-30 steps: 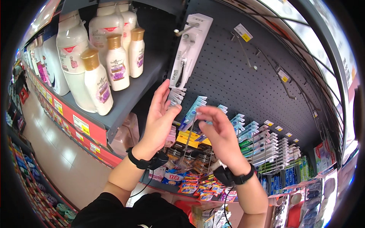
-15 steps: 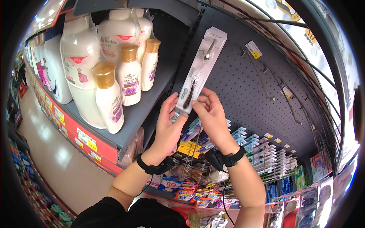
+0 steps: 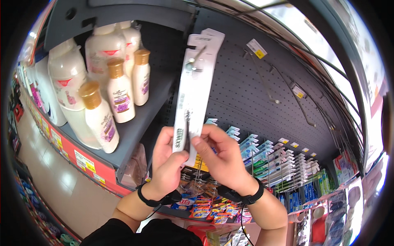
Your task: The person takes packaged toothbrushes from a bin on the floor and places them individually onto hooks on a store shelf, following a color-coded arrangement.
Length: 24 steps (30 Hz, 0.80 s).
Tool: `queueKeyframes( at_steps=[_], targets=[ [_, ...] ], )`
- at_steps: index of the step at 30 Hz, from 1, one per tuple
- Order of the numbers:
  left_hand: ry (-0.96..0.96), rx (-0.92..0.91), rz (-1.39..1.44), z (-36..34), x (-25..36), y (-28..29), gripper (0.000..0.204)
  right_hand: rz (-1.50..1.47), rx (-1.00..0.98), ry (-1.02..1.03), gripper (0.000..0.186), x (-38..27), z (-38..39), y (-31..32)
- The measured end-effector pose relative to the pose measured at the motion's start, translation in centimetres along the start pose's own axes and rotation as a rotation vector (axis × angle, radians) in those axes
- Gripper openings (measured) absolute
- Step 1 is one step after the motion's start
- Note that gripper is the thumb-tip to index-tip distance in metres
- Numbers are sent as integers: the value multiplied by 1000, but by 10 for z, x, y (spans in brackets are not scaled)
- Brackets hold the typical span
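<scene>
A long white blister pack with a dark slim item inside hangs upright from a metal peg hook on the grey pegboard. My left hand and my right hand both pinch its lower end, thumbs on the front of the card. Each wrist wears a black band. The card's punched top sits at the hook's tip.
A shelf at the left carries cream lotion bottles with gold caps and larger white bottles. Bare peg hooks with price tags stick out to the right. Rows of packaged toothbrushes hang lower right. An aisle floor runs lower left.
Both hands have come together on the pack's lower end and lifted it higher, bringing its top up to the peg hook; earlier only the left hand touched it.
</scene>
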<state>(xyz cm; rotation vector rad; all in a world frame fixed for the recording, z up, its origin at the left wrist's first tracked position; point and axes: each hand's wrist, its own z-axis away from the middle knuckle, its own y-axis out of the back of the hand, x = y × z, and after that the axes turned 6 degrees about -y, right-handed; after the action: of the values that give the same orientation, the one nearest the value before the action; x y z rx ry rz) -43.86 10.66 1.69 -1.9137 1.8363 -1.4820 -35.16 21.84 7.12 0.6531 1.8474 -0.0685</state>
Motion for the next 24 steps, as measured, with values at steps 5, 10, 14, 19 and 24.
queueKeyframes(
  at_steps=[5, 10, 14, 19, 24],
  targets=[
    [-39, 33, -66, 33, 9, 4, 44, 131, -55, 128, 21, -15, 24, -12],
    [-107, 143, -134, 58, 12, -13, 63, 194, -45, 366, 13, -26, 41, -11],
    [-175, 170, -275, 75, 6, -12, 48, 311, 4, 526, 16, -29, 58, -10],
    [-236, 168, -398, 98, -12, -23, 48, 314, 49, 539, 15, -21, 100, 6],
    [4, -236, -517, 132, -39, -21, 54, 326, 108, 336, 15, 5, 181, 46]
  ],
)
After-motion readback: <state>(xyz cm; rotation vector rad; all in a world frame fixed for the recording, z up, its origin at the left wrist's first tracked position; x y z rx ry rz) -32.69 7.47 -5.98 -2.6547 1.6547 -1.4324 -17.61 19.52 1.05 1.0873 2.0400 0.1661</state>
